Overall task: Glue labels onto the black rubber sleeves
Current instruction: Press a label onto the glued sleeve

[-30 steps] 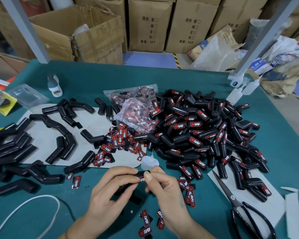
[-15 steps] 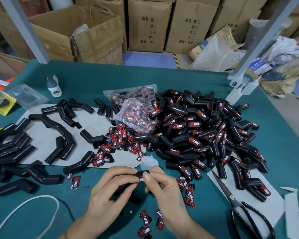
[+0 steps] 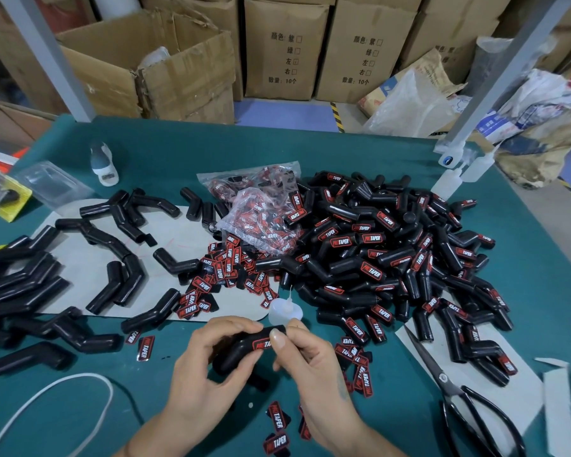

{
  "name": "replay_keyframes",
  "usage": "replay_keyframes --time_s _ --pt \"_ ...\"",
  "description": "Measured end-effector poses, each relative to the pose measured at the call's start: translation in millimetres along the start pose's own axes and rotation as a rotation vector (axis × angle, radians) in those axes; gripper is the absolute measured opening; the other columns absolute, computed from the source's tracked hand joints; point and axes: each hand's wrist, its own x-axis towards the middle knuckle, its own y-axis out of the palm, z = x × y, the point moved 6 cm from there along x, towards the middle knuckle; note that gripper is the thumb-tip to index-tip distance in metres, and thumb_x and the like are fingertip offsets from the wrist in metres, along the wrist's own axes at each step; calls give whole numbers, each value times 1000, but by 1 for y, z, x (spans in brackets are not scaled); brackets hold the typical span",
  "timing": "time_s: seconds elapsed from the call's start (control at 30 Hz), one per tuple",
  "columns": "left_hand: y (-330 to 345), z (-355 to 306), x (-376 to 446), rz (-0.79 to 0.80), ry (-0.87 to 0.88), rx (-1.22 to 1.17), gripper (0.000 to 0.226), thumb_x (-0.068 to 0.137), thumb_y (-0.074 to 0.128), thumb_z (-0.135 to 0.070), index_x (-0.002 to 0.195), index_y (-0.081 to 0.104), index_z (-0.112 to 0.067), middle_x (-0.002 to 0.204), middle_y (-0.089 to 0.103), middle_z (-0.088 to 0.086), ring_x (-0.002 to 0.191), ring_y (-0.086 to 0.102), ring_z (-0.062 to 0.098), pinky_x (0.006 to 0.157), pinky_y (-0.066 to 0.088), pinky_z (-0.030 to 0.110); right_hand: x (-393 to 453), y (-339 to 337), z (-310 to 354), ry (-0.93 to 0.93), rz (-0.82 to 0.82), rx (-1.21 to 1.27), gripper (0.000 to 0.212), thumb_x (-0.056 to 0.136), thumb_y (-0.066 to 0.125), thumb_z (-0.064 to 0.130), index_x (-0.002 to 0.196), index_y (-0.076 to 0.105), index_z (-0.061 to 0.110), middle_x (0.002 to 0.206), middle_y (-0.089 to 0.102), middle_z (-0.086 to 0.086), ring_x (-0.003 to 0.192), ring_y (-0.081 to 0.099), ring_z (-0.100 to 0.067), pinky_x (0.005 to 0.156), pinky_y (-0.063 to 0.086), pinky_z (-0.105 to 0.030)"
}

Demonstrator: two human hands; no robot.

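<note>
Both hands grasped one black rubber sleeve above the desk: left hand curled round its body, right hand thumb pressing its red label.

The table cover is dark teal. The rubber sleeves are glossy black, and the labels are black and red with red and white letters. The scissors have black handles.

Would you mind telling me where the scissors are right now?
In the head view, the scissors lie at the table's near right, partly on a pale sheet, right of the right hand and below the labelled sleeve pile.
</note>
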Motion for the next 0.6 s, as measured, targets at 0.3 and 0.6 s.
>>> replay_keyframes --time_s 0.3,0.6 --pt "5 -7 -2 39 67 55 42 99 72 -38 135 51 -48 123 71 -17 112 72 12 96 56 24 -3 5 0 25 38 139 25 78 83 33 92 82 13 81 61 9 74 56 0 75 48 -15" --pt "1 -1 -5 21 17 49 41 97 75 -40 132 55 -46 120 74 -13 111 74 16 94 59 30 -3 1 -3 26 -5 84 46 81 82 46 91 77 1 83 42 -12 74 43 -11 73 42 -22"
